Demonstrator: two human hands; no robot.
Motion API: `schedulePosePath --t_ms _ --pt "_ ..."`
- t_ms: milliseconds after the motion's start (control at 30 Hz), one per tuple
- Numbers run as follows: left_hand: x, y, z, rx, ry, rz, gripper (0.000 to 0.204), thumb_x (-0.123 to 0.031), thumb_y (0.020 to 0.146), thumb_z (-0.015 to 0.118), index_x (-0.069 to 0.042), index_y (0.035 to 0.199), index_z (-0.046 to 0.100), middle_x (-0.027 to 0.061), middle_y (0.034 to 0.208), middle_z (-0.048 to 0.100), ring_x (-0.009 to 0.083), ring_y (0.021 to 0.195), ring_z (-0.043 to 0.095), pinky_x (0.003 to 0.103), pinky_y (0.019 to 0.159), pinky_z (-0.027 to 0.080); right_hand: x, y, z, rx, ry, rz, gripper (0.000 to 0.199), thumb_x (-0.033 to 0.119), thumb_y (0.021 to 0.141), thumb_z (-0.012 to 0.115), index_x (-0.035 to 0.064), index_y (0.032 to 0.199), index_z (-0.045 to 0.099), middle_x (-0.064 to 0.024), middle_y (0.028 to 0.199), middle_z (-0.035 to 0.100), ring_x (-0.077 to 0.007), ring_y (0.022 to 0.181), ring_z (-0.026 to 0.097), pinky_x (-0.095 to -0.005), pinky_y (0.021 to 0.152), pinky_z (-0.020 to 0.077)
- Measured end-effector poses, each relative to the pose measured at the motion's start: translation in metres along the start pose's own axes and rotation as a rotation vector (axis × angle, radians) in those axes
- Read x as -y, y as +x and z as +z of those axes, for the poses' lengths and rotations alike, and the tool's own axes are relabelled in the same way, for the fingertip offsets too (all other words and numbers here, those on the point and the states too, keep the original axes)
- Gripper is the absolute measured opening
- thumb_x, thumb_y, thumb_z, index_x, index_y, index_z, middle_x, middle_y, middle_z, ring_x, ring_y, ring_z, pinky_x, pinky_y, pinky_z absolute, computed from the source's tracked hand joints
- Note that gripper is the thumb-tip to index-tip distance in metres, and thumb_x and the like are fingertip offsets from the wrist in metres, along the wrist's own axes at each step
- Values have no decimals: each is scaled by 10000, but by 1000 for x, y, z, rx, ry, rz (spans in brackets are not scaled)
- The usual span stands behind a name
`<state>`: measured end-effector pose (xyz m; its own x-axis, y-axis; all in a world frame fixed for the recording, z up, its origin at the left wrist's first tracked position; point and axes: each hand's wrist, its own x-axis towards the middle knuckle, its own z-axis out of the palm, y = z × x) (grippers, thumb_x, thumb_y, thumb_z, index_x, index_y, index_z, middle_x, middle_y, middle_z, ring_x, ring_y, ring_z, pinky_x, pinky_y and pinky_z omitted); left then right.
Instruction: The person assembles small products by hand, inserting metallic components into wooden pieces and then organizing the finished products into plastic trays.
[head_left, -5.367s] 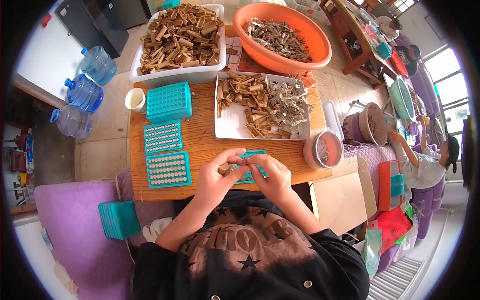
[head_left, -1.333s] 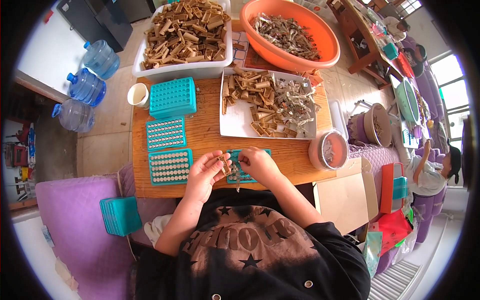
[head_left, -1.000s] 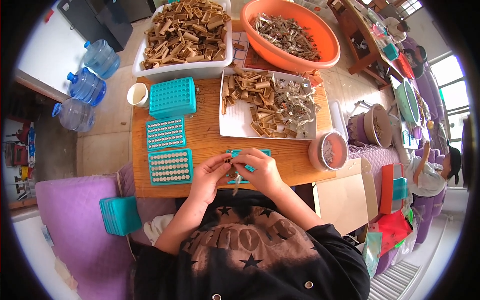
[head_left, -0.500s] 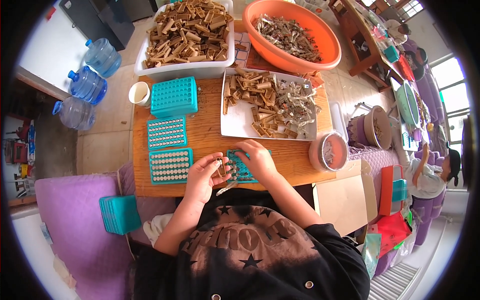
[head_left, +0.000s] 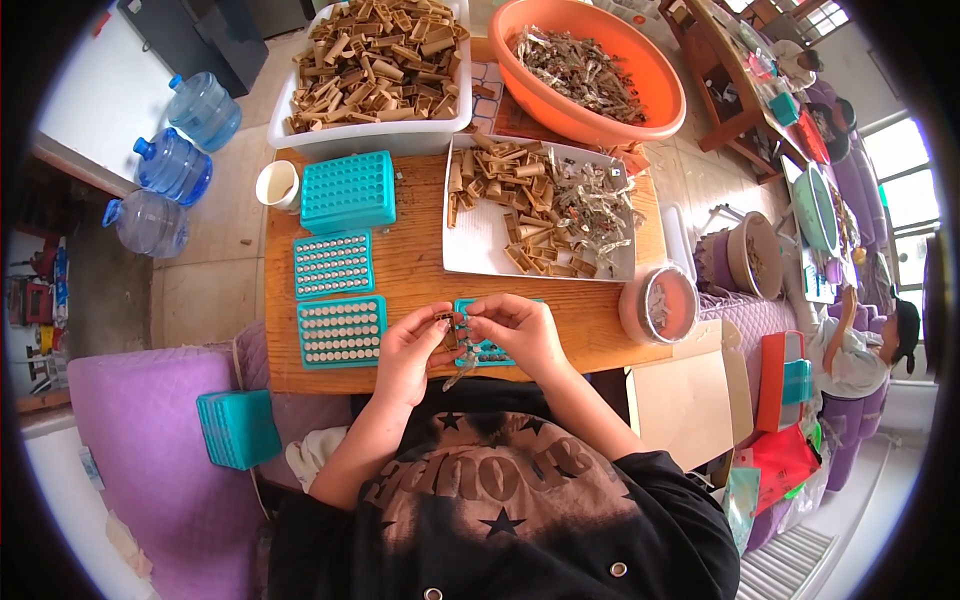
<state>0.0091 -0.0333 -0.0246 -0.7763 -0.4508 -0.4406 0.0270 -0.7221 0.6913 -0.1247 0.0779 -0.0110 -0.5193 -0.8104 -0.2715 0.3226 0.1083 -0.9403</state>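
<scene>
My left hand (head_left: 408,350) holds a small brown plastic casing (head_left: 449,338) upright in its fingers, over the table's near edge. Opposite it, my right hand (head_left: 520,335) pinches at the casing's right side; what is between those fingertips is too small to make out. A thin clear-looking strand (head_left: 461,374) hangs below the fingers. Partly hidden behind my right hand lies a teal tray (head_left: 496,355) with small dark parts. Left of my hands, one teal tray (head_left: 341,331) is full of round pale pieces, and another (head_left: 333,265) holds rows of small silvery parts.
A white carton (head_left: 540,268) holds brown casings and wired parts. Behind stand a white bin (head_left: 375,140) of casings and an orange basin (head_left: 585,120). A stacked teal tray block (head_left: 348,192), a white cup (head_left: 277,186) and a round tub (head_left: 659,303) stand on the table.
My right hand has come away from the teal tray to meet the brown casing in my left hand. The left hand has turned the casing slightly.
</scene>
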Motion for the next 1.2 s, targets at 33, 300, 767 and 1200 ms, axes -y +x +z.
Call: schedulePosePath --t_ms 33,300,767,1200 --pt "0 0 1 6 23 8 284 -86 910 539 23 1171 520 108 1042 616 167 917 630 331 772 570 2 -2 1 -2 0 1 153 4 853 615 -64 989 606 -93 869 661 -120 770 632 -227 693 518" --pt "5 -3 14 37 103 82 298 -50 910 540 8 1202 524 98 1043 625 135 912 622 284 770 559 9 -10 10 -185 -526 -364 113 -9 759 691 14 866 661 -53 834 664 -111 741 635 -248 671 515" --pt "-1 -11 30 106 466 347 346 -64 938 503 1 1277 482 75 1089 613 122 978 587 245 823 503 -6 4 6 87 406 -50 182 -13 799 657 63 946 581 -31 945 550 -153 873 576 -301 732 501" --pt "7 -5 10 116 -227 10 246 -105 889 587 -41 1125 608 85 1072 632 173 982 604 338 878 506 -4 5 3 248 328 34 220 138 883 608 30 1045 505 -49 945 565 -179 866 580 -341 771 517"
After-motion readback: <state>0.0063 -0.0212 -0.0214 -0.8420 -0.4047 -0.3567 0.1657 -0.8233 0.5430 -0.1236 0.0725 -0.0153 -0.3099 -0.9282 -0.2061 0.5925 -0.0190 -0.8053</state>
